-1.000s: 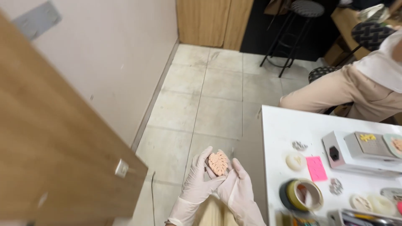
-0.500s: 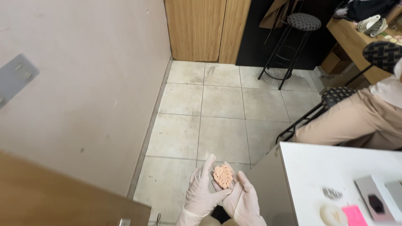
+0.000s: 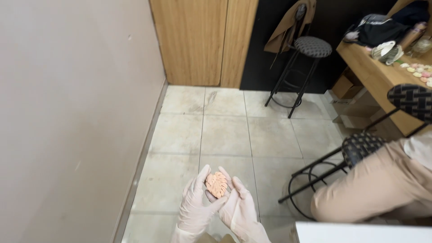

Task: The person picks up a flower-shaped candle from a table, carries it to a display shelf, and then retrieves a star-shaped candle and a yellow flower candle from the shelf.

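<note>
My gloved fingers (image 3: 211, 177) are wrapped lightly around a little peach-coloured leaf-shaped piece (image 3: 217, 184), flat with cut-out slots like a monstera leaf. It sits up at the fingertips between both hands, left hand (image 3: 194, 207) cupping it from the side with the thumb tucked under, right hand (image 3: 240, 209) backing it from the other side, so both are closed on it rather than spread wide. Compared with a moment ago the piece hasn't budged in my grip, but my view has swung away: the white table with the tape roll and pink note is almost gone, just a white corner (image 3: 360, 231) at the bottom right now, and I'm looking out over the tiled floor (image 3: 225, 130). So I read this as me just holding and inspecting it, not setting it down. Further out, a seated person's tan trouser leg (image 3: 373, 189) is beside a black stool (image 3: 360, 148), another stool (image 3: 310, 47) stands by the dark wall, and cardboard boxes (image 3: 346, 85) sit under the wooden table (image 3: 373, 72) at right, brown and plain from here. No signs I can make out.
</note>
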